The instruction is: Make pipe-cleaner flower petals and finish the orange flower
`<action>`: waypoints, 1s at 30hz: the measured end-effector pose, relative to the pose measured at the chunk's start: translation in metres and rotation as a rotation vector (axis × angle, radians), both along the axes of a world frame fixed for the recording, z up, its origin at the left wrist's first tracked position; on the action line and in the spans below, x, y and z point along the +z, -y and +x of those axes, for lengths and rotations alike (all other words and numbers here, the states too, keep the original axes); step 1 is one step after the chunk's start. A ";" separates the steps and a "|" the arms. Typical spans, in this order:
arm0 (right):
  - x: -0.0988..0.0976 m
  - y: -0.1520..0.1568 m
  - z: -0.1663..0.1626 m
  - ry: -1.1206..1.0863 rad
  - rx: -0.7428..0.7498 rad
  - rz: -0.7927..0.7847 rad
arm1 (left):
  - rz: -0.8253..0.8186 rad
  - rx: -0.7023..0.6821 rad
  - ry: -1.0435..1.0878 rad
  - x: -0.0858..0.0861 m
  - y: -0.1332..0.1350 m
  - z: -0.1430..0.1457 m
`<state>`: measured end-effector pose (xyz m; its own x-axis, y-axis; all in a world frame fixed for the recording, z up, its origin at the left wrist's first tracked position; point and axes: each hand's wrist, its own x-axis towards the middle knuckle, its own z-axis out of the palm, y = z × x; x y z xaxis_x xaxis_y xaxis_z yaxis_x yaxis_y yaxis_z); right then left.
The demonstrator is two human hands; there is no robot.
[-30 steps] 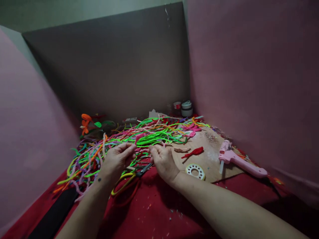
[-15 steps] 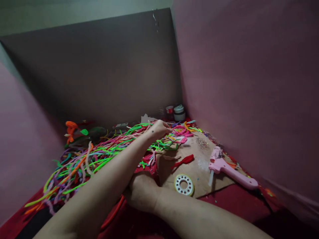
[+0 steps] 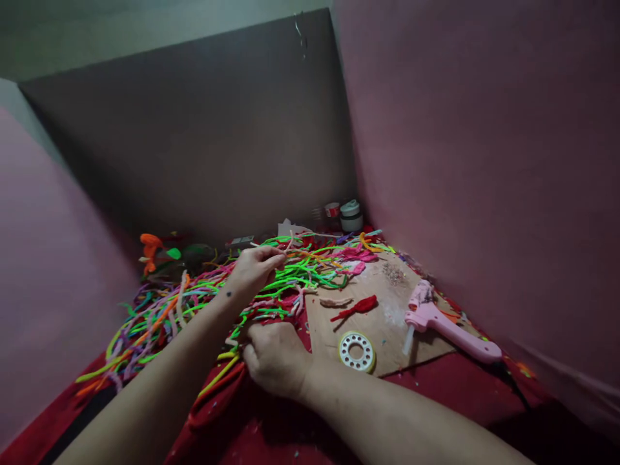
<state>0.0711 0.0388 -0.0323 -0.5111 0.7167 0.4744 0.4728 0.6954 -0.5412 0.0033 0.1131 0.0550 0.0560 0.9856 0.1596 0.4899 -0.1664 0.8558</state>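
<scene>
My left hand is over a heap of colourful pipe cleaners, its thumb and fingers pinched together. Whatever lies between the fingertips is too small to make out. Closer to me, my right hand is curled at the near edge of the heap, its fingertips hidden from view. Green and yellow pipe cleaner ends show just beside it. On the board to the right lie a red shaped pipe cleaner piece and a pale pink one.
A white ring-shaped tape spool rests at the board's near edge. Right of it lies a pink hot glue gun. A lidded jar and a red-and-white cup stand at the back. Pink walls flank both sides.
My left hand has drawn back and to the left, away from the pink pieces at the far side. My right hand stays in nearly the same place, with more of its fingers showing.
</scene>
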 end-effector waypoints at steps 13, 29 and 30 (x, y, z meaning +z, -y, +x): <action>-0.009 0.006 -0.002 0.021 0.034 -0.053 | 0.112 0.361 -0.118 -0.023 0.036 -0.115; -0.017 0.006 -0.004 0.101 0.118 -0.061 | 0.340 0.118 -1.193 -0.076 0.023 -0.113; -0.018 0.006 -0.004 0.098 0.118 -0.060 | 0.364 0.127 -1.212 -0.076 0.023 -0.113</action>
